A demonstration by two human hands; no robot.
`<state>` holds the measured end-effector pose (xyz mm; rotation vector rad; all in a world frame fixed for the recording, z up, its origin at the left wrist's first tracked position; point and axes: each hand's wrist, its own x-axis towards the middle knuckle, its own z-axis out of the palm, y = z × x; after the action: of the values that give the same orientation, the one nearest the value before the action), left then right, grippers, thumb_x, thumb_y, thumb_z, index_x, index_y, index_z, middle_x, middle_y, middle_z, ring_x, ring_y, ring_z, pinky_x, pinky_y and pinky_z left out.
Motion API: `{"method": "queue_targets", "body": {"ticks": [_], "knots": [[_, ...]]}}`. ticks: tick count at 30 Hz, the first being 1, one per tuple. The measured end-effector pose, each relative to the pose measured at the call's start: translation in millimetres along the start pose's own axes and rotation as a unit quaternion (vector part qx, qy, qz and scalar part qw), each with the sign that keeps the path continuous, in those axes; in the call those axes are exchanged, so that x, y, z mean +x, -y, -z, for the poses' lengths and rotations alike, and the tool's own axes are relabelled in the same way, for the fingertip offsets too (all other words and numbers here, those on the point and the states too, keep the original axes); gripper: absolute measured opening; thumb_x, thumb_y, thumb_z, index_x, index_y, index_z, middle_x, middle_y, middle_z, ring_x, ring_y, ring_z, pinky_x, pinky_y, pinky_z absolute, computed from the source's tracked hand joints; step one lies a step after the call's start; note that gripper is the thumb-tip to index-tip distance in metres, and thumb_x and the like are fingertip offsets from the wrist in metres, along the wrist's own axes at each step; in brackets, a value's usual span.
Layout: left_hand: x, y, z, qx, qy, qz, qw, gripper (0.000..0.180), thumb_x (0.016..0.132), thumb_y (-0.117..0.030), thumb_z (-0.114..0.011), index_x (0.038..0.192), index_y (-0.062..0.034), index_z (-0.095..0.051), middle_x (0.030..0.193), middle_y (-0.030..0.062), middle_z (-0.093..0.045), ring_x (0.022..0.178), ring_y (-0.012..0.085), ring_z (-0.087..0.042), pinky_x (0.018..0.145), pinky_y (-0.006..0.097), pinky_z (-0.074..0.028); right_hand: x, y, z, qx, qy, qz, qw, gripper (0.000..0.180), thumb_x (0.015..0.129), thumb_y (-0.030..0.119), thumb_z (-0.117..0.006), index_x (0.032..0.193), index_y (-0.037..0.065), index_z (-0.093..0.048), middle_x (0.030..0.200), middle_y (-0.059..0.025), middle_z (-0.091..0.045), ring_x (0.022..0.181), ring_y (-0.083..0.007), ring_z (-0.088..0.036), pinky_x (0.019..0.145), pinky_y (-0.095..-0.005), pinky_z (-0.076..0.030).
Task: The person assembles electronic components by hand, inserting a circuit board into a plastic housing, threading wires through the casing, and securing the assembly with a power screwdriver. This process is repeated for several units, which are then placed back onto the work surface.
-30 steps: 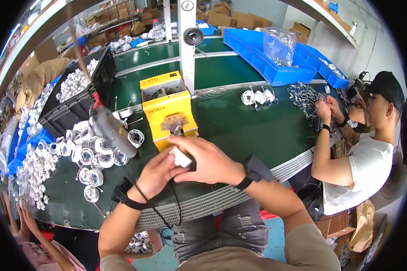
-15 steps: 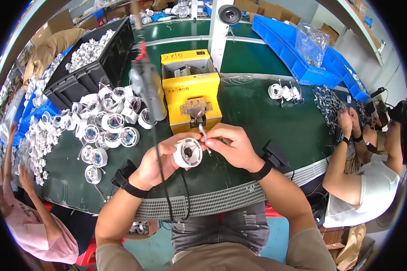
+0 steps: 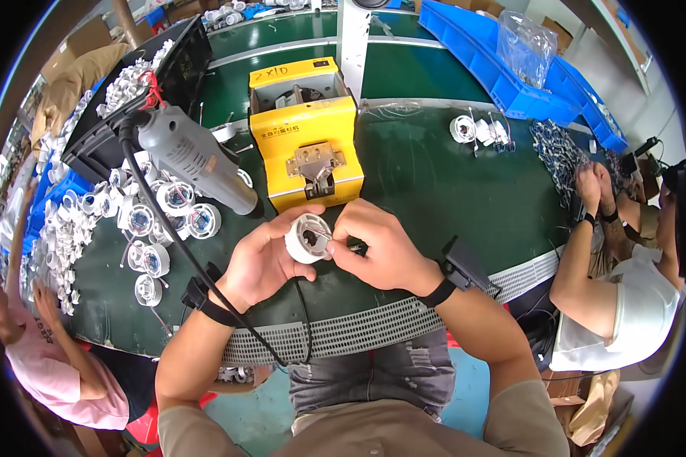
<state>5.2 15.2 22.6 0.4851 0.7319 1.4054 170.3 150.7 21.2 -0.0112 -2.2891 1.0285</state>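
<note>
My left hand holds a white round plastic housing between thumb and fingers, its hollow side turned up and toward the right. Thin wires show inside the housing. At its right rim, my right hand is closed in a pinch on the wires, and a small dark end pokes out beside the fingers. Just beyond my hands stands a yellow machine with a metal head on its front. To the left hangs a grey electric screwdriver, its black cord looping down across my left wrist.
Several white housings with circuit boards lie at left, near a black crate of white parts. Some white parts lie at right, before blue bins. Co-workers sit on both sides. A grey perforated strip edges the table.
My hands have drawn the wires back from the machine's metal head, and my right hand has come to the housing, which is turned. The screwdriver has swung left and tilted.
</note>
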Motion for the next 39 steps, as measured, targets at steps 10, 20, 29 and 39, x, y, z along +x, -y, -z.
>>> {"method": "queue_targets", "body": {"ticks": [10,20,29,39], "knots": [[-0.1,2.6,2.5,0.053,-0.012,0.009,0.998,0.047,0.099,-0.030,-0.042,0.138,-0.0047,-0.039,0.118,0.0078,-0.058,0.102,0.0199,-0.060,0.077,0.037,-0.056,-4.2,8.8,-3.4,-0.094,-0.005,0.042,0.995,0.013,0.080,0.007,-0.068,0.079,0.003,-0.056,0.079,-0.0088,-0.054,0.062,-0.0268,-0.057,0.053,-0.0334,-0.045],[0.8,7.8,-6.3,0.035,-0.086,-0.095,0.991,0.038,0.099,-0.022,-0.047,0.132,-0.0033,-0.047,0.118,0.0092,-0.058,0.110,0.0232,-0.059,0.092,0.047,-0.052,-2.1,6.8,8.0,-0.077,-0.086,-0.050,0.992,0.016,0.080,0.002,-0.068,0.095,0.004,-0.062,0.092,-0.0109,-0.052,0.077,-0.0267,-0.062,0.064,-0.0338,-0.051],[-1.0,12.3,-11.0,0.024,-0.046,-0.154,0.987,0.040,0.096,-0.014,-0.052,0.135,-0.0079,-0.043,0.126,0.0077,-0.053,0.117,0.0230,-0.054,0.100,0.043,-0.046,-2.6,6.9,9.7,0.282,-0.032,-0.269,0.920,0.018,0.089,0.011,-0.064,0.102,-0.001,-0.066,0.079,-0.0049,-0.066,0.063,-0.0086,-0.060,0.054,-0.0223,-0.047],[5.7,25.0,-16.1,0.010,0.055,-0.126,0.991,0.043,0.095,-0.006,-0.050,0.136,-0.0078,-0.041,0.134,0.0076,-0.046,0.119,0.0180,-0.048,0.104,0.034,-0.038,-6.2,6.2,-11.5,0.335,-0.149,-0.209,0.907,0.016,0.082,0.000,-0.070,0.097,-0.004,-0.066,0.078,-0.0068,-0.067,0.064,-0.0065,-0.061,0.053,-0.0189,-0.048]]}}
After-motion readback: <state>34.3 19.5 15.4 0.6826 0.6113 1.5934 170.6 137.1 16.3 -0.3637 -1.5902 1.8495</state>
